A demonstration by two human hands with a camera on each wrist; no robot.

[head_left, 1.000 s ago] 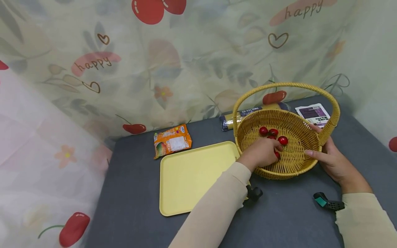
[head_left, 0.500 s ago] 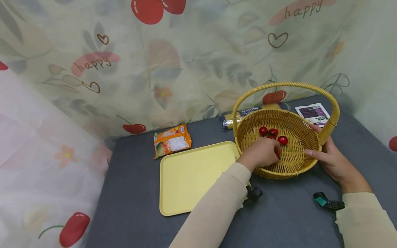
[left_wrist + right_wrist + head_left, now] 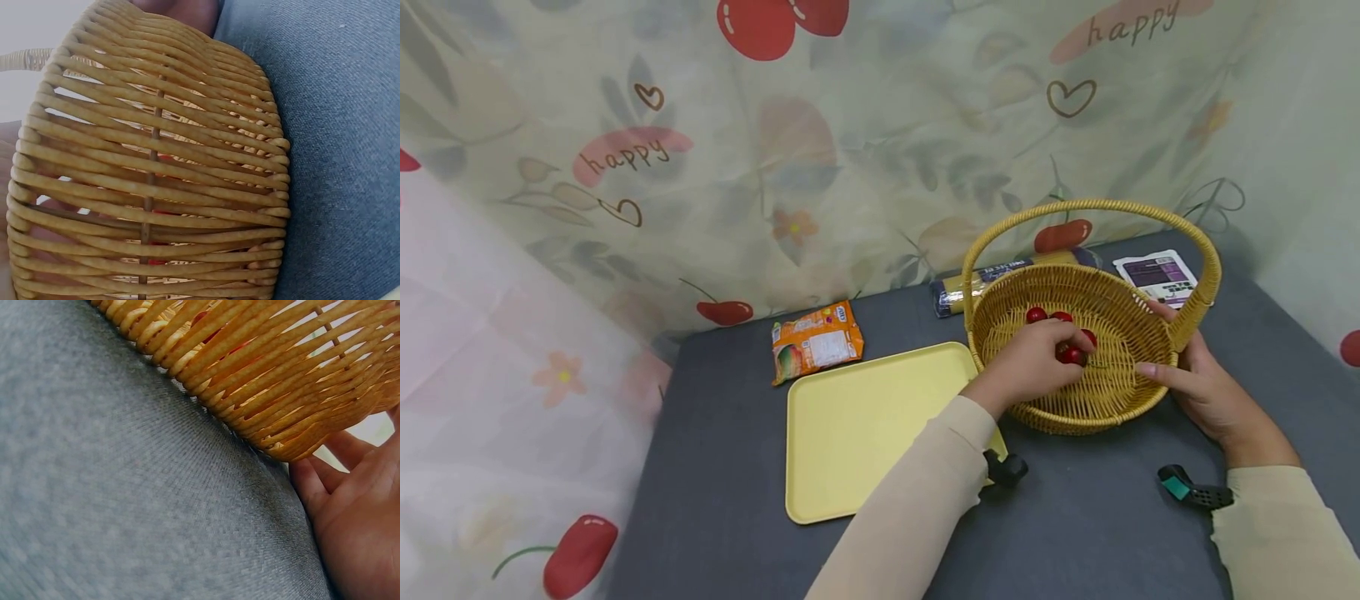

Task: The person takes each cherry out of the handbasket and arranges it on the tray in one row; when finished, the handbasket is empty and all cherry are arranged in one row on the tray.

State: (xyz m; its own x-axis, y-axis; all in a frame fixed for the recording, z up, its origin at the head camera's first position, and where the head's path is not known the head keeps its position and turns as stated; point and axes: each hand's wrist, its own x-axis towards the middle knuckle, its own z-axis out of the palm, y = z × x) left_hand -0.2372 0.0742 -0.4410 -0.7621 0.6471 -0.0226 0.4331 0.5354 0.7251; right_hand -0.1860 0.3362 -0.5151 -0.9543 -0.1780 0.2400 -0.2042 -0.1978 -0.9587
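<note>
In the head view a round wicker basket (image 3: 1097, 408) with a tall hoop handle stands at the right of the table. My left hand (image 3: 1033, 358) reaches inside it and pinches a dark red cherry (image 3: 1072, 357) between thumb and fingers. Several more cherries (image 3: 1036, 314) lie on the basket floor behind those fingers, some partly hidden. My right hand (image 3: 1210, 396) grips the basket's right side below the handle, thumb over the rim. The right wrist view shows the right hand (image 3: 362, 512) against the outer weave. Mostly the basket wall (image 3: 150, 162) fills the left wrist view.
A yellow tray (image 3: 865, 442) lies left of the basket, partly under the left forearm. Behind it is an orange snack packet (image 3: 817, 342). A long gold-and-blue package (image 3: 951, 296) and a white-and-purple packet (image 3: 1157, 275) lie behind the basket, near the patterned cloth wall (image 3: 850, 167).
My left hand has risen slightly and shifted back inside the basket, with a cherry now showing between its fingertips. The right hand and the basket have stayed put.
</note>
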